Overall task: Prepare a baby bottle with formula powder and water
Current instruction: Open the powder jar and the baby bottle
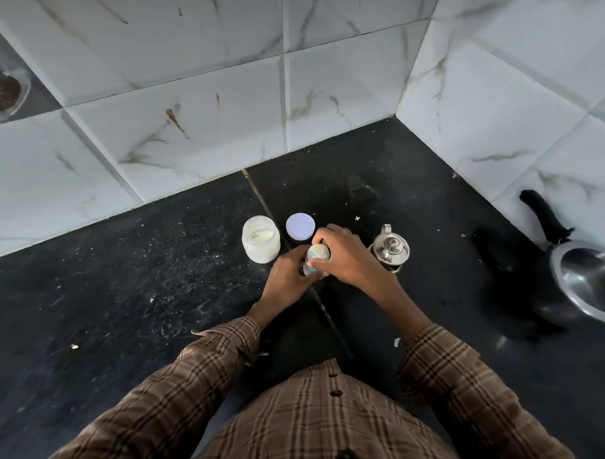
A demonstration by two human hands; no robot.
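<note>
— What is hard to read at the centre of the frame?

— The baby bottle (316, 258). Both hands wrap it, so only its pale rounded top and a sliver of its side show between the fingers; whether it holds powder or water cannot be told. It stands on the black counter (120, 291), just below centre.

— And at the edges?

— A dark kettle (580, 283) is cut off by the right edge, only its handle and metal rim in view. At the upper left a clear container (6, 92) with something brown inside is half out of frame, its contents too blurred to name.

— How do the hands sit?

— The left hand (285, 280) comes up from the lower middle and closes around the bottle's lower part, fingers curled tight. The right hand (348, 258) arches over from the right, fingertips pinched on the bottle's top, wrist raised. Both sleeves are brown plaid.

— What lies around them?

— An open jar of formula powder (260, 240) just left of the hands, its lilac lid (300, 226) flat on the counter beside it, and a small steel pot (389, 249) with a knobbed lid just right of the right hand, partly hidden by it.
</note>
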